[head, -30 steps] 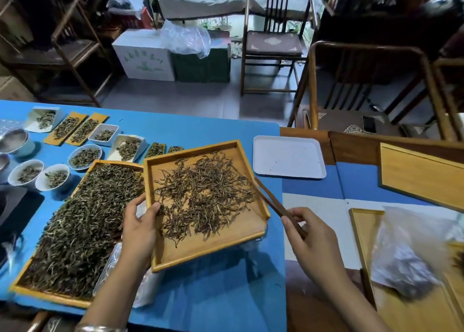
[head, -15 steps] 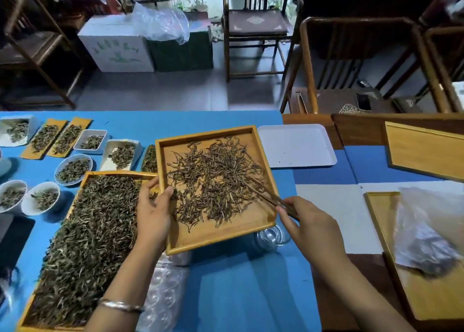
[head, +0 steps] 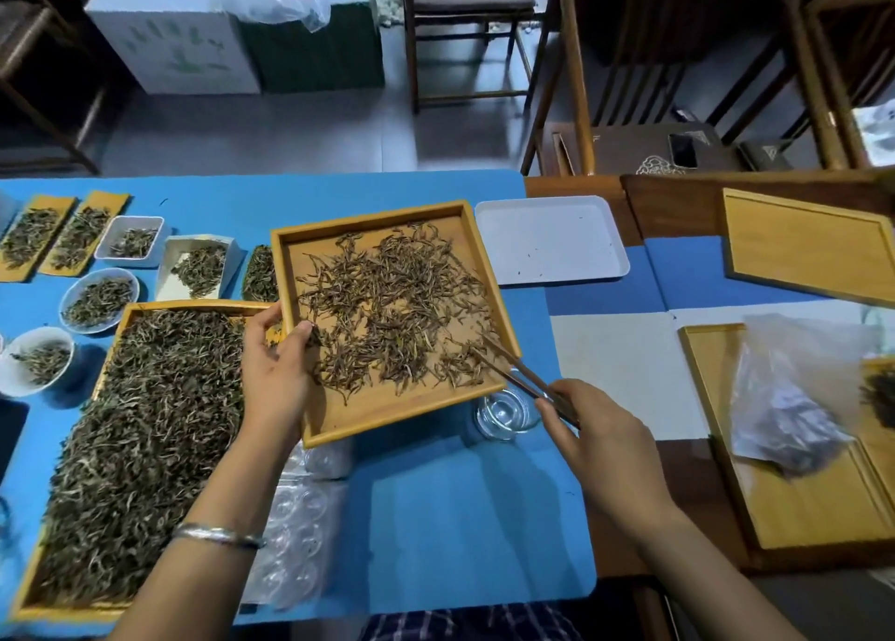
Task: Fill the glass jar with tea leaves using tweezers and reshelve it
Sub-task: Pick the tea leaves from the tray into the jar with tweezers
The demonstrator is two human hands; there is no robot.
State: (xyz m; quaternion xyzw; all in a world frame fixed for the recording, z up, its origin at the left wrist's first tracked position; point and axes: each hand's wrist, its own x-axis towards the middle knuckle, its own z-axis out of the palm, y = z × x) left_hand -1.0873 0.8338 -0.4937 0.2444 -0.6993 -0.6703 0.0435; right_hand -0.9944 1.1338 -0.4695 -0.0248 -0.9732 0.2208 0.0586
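Glass, clear and with nothing visible inside: the glass jar [head: 506,410] stands with its mouth up on the blue table mat [head: 460,519], just under the near right corner of the raised square wooden tray [head: 373,413], partly hidden by it.

From the left, I count two narrow wooden boards with tea [head: 53,238], two round white bowls with tea [head: 99,299], one small white rectangular dish [head: 131,242] and one white scoop-shaped dish [head: 198,265], each with a few leaves. Nearer lies one large wooden tray of greenish tea leaves [head: 135,446].

The left hand [head: 273,374] grips the left rim of the square wooden tray, thumb on the inner side, fingers under it; one silver bangle [head: 218,536] is on this wrist. The tray is tilted and carries loose brown tea leaves [head: 392,311]. Under it and toward the near edge lies a clear plastic sheet with round moulded cups [head: 295,519].

The right hand [head: 600,442] pinches one pair of brown tweezers [head: 520,374]; their tips are spread apart among the leaves at the tray's right corner, just above the jar.

Further right: one white plastic tray [head: 552,238], two pale wooden trays [head: 813,248], and one clear plastic bag with dark tea [head: 784,398] lying on the nearer one. Behind the table I see three wooden chairs [head: 465,39].
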